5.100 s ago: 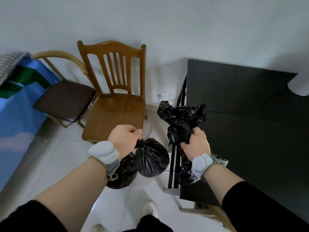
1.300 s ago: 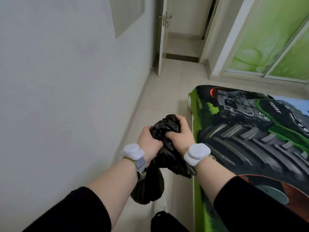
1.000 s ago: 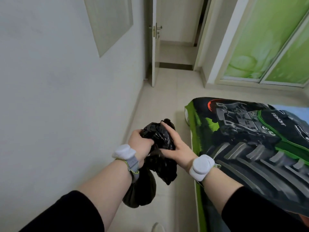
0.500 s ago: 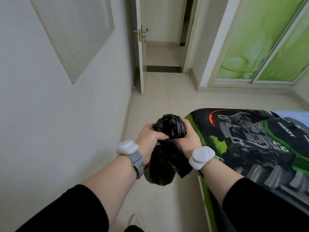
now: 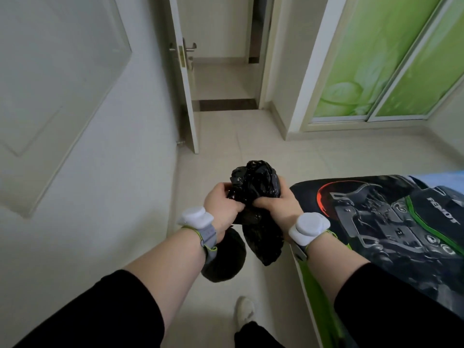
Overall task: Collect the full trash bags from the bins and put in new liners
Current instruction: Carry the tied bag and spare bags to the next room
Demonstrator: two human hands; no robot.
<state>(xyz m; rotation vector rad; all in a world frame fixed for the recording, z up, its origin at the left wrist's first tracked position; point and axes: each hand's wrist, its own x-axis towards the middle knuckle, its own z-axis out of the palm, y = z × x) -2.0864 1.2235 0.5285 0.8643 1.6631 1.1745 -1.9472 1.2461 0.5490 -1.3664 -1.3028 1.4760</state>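
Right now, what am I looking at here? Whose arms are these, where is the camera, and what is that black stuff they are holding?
No machine here: these are a person's own arms, seen from a camera worn on the head that looks forward and down. The white pucks are bands strapped to the wrists. Both hands grip crumpled black trash bags: the left hand and the right hand bunch up the top of the black plastic, and a rounder tied bag hangs under the left wrist. Ahead is a tiled floor and an open door. On the right lies a bed cover printed with a tractor.
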